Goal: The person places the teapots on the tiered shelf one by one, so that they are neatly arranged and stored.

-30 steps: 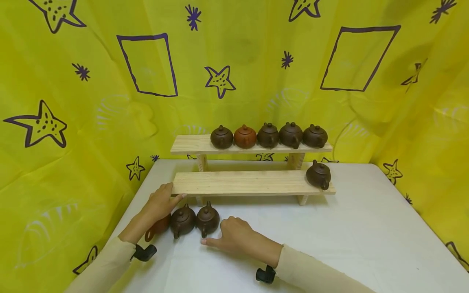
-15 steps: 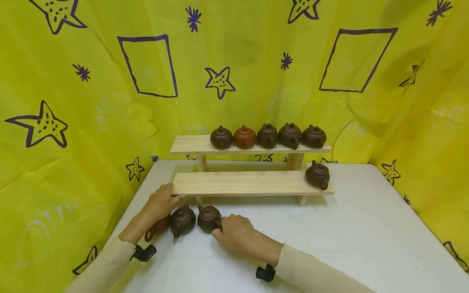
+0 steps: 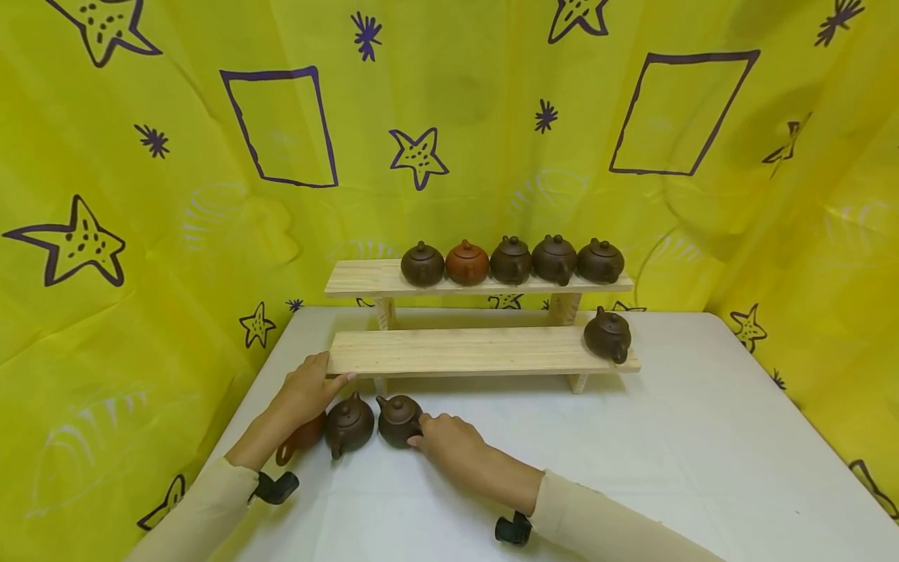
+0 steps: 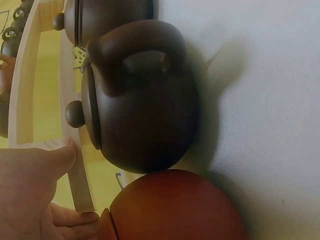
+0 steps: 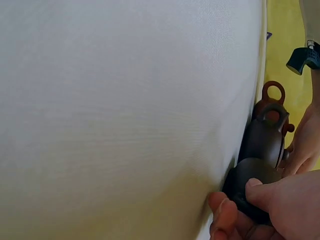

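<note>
My right hand (image 3: pixel 453 446) pinches the handle side of a dark brown teapot (image 3: pixel 398 417) on the white table, and the teapot's spout points to the back left. In the right wrist view the thumb (image 5: pixel 257 192) lies against this teapot. My left hand (image 3: pixel 303 394) grips the left end of the lower wooden shelf board (image 3: pixel 449 351); the left wrist view has thumb and fingers on either side of the board's end. Beneath that hand stand another dark brown teapot (image 3: pixel 349 425) and a reddish-brown teapot (image 3: pixel 307 437), partly hidden by the wrist.
One dark teapot (image 3: pixel 608 336) sits at the right end of the lower board. On the upper board (image 3: pixel 365 277) several teapots stand in a row, among them a reddish one (image 3: pixel 467 263). A yellow patterned curtain (image 3: pixel 492 203) hangs around the white table (image 3: pixel 632 453).
My right hand has taken hold of the nearest dark teapot. That teapot has turned, its handle swinging right and its spout left, a little apart from its neighbour. My left hand stays put.
</note>
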Motion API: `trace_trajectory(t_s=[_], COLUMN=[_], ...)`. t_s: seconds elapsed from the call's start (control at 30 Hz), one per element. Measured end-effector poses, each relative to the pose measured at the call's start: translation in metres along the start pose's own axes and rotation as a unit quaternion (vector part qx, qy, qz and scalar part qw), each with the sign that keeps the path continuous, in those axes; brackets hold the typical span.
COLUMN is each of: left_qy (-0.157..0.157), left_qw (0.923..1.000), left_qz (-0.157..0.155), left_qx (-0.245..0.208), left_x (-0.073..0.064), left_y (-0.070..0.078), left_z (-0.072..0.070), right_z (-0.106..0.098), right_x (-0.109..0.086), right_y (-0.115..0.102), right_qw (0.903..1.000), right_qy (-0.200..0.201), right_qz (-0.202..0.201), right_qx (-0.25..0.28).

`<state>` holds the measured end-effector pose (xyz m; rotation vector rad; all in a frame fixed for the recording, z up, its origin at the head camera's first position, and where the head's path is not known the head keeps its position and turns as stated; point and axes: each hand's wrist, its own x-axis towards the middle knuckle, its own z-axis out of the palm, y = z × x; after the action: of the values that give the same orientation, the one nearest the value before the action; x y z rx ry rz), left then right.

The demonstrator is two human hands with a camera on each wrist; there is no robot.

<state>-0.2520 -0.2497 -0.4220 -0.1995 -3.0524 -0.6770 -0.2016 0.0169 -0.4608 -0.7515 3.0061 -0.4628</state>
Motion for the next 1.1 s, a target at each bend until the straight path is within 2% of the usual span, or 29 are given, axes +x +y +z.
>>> trace_trajectory(t_s=[0.17,0.43,0.73,0.87,1.1], left_qy=[-0.002,-0.003,-0.008,-0.004,-0.009], left_qw=[1.0000,1.0000,0.9999,1.0000,0.9999], left_qz=[-0.003,-0.007,-0.006,0.001,-0.009], left_qx=[-0.002,-0.004,-0.006,-0.001,-0.005], left_x=[0.000,0.001,0.001,0.001,0.001], left_y=[-0.001,-0.001,0.000,0.000,0.001], left_z=[-0.001,0.000,0.000,-0.001,-0.001], right_z=[-0.002,-0.007,-0.022,-0.037,-0.068], right_x=[-0.003,-0.019,-0.037,-0.042,-0.049], right_y=[0.006,0.023,0.049,0.060,0.077], right_qw=[0.9991,0.9943,0.9785,0.9787,0.9756], right_qy=[-0.006,-0.019,-0.035,-0.015,0.030], right_qz=[-0.010,-0.050,-0.071,-0.065,-0.054], right_qx=[0.040,0.092,0.190,0.194,0.210])
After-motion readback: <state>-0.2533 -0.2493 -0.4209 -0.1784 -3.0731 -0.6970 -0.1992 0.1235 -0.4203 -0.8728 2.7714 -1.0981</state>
